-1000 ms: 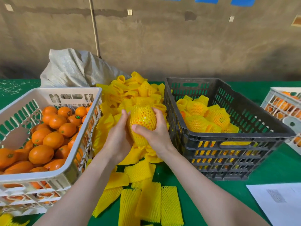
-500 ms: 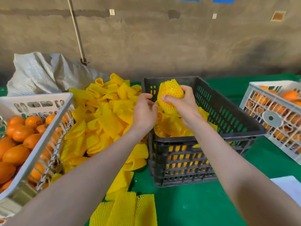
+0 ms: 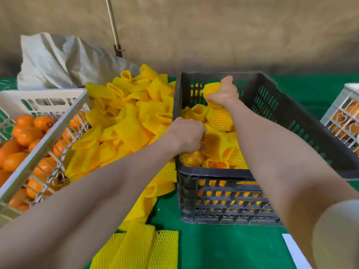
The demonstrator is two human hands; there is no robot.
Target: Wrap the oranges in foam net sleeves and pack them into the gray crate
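One wrapped orange [image 3: 212, 88] sits in the right hand [image 3: 223, 94], whose fingers curl round its yellow foam net, above the far half of the gray crate [image 3: 291, 117]. Below it the crate holds a heap of wrapped oranges [image 3: 219, 119]. The left hand [image 3: 186, 135] lies over the crate's nine o'clock rim, fingers curled down among them; whether it grips one cannot be told.

At nine o'clock from the crate lies a pile of empty foam sleeves [image 3: 132, 113], with flat ones [image 3: 139, 247] at seven o'clock. Further towards nine o'clock a white crate [image 3: 48, 136] holds bare oranges [image 3: 27, 131]; some carry a small dark sticker [image 3: 48, 124], too small to read. Another white crate [image 3: 342, 117] stands at three o'clock, a white sheet [image 3: 295, 251] at five.

All rest on a green cover [image 3: 223, 247]. Behind are a pale sack [image 3: 58, 61], a thin pole [image 3: 113, 26] and a brown wall [image 3: 213, 32].
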